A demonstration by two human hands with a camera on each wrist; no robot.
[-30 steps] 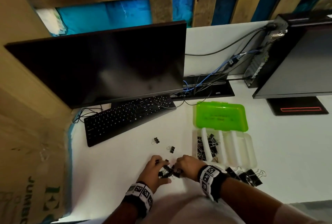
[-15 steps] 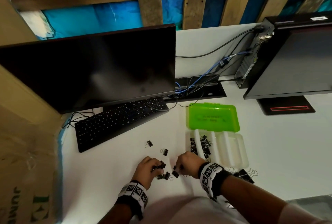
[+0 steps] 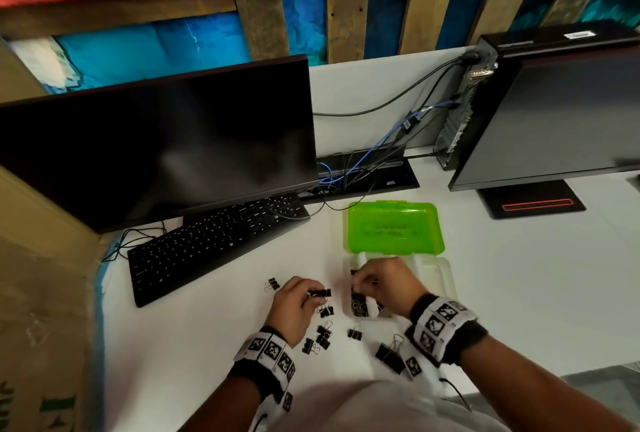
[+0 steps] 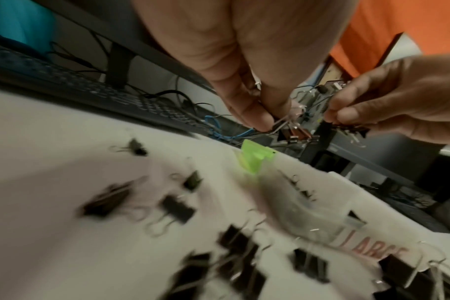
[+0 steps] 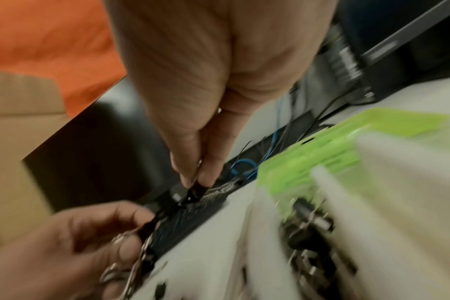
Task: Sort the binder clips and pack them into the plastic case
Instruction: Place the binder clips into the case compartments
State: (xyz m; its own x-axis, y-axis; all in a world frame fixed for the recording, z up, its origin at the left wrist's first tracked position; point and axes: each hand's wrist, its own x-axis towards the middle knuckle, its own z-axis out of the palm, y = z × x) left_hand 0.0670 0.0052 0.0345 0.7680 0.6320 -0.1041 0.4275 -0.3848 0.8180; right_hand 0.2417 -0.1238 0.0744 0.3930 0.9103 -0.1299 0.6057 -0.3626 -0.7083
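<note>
The plastic case lies open on the white desk, its green lid (image 3: 393, 227) folded back and its clear divided base (image 3: 446, 279) in front. Small black binder clips (image 3: 358, 307) fill its leftmost compartments. My right hand (image 3: 360, 284) hovers over those compartments and pinches one small clip (image 5: 195, 190) between thumb and fingertip. Just left of the case, my left hand (image 3: 313, 295) holds a few clips (image 3: 320, 293) by their wire handles (image 4: 283, 123). Loose clips (image 3: 323, 334) lie between my wrists, and a larger clip (image 3: 389, 353) sits by the right wrist.
A black keyboard (image 3: 214, 241) and a dark monitor (image 3: 156, 141) stand to the left and behind. A second monitor (image 3: 554, 113) and cables (image 3: 363, 168) are at the back right. One stray clip (image 3: 273, 283) lies left of my left hand. A cardboard box (image 3: 41, 293) borders the desk's left edge.
My right hand has moved from the clip pile forward over the case's left compartments with a clip. My left hand has lifted off the pile holding clips.
</note>
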